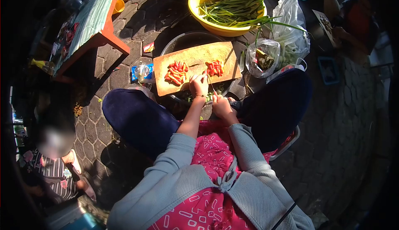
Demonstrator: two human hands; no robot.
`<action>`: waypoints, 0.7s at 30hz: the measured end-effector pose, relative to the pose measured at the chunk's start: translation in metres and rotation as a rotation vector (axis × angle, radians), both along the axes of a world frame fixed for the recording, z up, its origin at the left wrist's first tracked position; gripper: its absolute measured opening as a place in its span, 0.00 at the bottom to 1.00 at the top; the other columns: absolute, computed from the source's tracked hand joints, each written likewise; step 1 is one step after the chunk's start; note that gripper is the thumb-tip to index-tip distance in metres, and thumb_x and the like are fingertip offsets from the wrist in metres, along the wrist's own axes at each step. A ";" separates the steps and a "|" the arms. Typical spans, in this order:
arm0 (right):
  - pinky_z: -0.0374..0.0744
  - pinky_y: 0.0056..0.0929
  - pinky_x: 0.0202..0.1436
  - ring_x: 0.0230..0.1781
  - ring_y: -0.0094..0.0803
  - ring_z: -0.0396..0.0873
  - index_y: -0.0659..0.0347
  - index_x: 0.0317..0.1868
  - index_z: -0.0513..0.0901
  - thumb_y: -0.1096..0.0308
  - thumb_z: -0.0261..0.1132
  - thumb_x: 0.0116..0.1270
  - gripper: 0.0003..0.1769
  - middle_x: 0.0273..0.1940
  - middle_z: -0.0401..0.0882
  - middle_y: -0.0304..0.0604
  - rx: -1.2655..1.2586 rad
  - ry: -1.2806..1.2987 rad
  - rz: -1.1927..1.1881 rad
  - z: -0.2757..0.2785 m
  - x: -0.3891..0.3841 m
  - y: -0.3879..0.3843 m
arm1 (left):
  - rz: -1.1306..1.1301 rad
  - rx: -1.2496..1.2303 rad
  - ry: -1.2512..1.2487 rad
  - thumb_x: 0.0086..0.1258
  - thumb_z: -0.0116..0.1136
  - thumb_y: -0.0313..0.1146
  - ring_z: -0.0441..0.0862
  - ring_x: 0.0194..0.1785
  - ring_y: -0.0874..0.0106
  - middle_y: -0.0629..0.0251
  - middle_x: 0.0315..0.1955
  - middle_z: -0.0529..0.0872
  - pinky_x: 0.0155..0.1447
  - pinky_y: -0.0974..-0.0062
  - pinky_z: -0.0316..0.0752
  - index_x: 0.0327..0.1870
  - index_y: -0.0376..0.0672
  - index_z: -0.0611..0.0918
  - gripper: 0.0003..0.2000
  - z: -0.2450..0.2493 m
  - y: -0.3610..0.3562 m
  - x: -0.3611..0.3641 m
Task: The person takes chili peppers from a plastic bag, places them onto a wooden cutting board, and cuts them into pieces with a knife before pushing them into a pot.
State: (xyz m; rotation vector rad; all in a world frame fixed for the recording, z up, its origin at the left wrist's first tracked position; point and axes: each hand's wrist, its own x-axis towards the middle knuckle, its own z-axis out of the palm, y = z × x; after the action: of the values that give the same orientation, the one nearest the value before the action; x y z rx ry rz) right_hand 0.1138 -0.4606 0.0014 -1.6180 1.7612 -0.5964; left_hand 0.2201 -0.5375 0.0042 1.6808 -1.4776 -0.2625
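A wooden board (195, 51) lies across a dark round basin (178, 43) in front of me. Two piles of red chillies rest on it, a left pile (176, 72) and a right pile (215, 68). My left hand (198, 85) is on the board's near edge between the piles, its fingers bent together; what they press on is too small to make out. My right hand (222, 106) is closed around a knife (211, 83) whose blade points up toward the right pile. Bits of green show in the basin below the board.
Behind the board stands a yellow basin (195, 9) of long green stalks (237, 9). Plastic bags (289, 26) lie at the right, a blue packet (142, 72) at the left. A low table (89, 22) is upper left; a person (58, 171) sits lower left.
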 end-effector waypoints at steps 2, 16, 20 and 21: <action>0.70 0.49 0.34 0.30 0.57 0.74 0.69 0.34 0.71 0.59 0.47 0.66 0.18 0.26 0.74 0.63 0.016 0.039 -0.013 0.009 -0.005 -0.003 | 0.013 -0.003 -0.013 0.50 0.58 0.29 0.74 0.34 0.60 0.59 0.23 0.79 0.40 0.67 0.69 0.23 0.40 0.81 0.03 0.002 0.001 0.000; 0.70 0.50 0.35 0.30 0.60 0.73 0.68 0.31 0.69 0.61 0.49 0.64 0.16 0.26 0.74 0.64 -0.071 -0.035 0.027 0.022 0.000 -0.020 | -0.017 -0.008 0.033 0.48 0.57 0.24 0.75 0.36 0.62 0.61 0.26 0.80 0.42 0.70 0.70 0.24 0.39 0.81 0.03 -0.004 0.001 0.004; 0.71 0.50 0.37 0.32 0.60 0.74 0.70 0.32 0.69 0.61 0.49 0.65 0.17 0.27 0.74 0.66 -0.043 -0.051 0.033 0.020 0.006 -0.022 | -0.037 -0.005 0.066 0.48 0.57 0.24 0.75 0.35 0.62 0.60 0.26 0.80 0.42 0.70 0.70 0.25 0.38 0.81 0.04 -0.005 0.001 0.005; 0.72 0.49 0.37 0.32 0.60 0.74 0.71 0.32 0.70 0.62 0.49 0.65 0.17 0.27 0.74 0.66 -0.043 -0.077 0.027 0.022 0.008 -0.023 | -0.039 0.000 0.069 0.49 0.56 0.24 0.75 0.35 0.62 0.60 0.26 0.80 0.42 0.70 0.70 0.26 0.38 0.81 0.04 -0.006 0.001 0.005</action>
State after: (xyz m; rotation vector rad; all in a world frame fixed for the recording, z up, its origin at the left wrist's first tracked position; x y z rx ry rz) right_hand 0.1219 -0.4835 0.0231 -1.6241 1.6785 -0.6793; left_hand 0.2253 -0.5367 -0.0018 1.6280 -1.4605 -0.3388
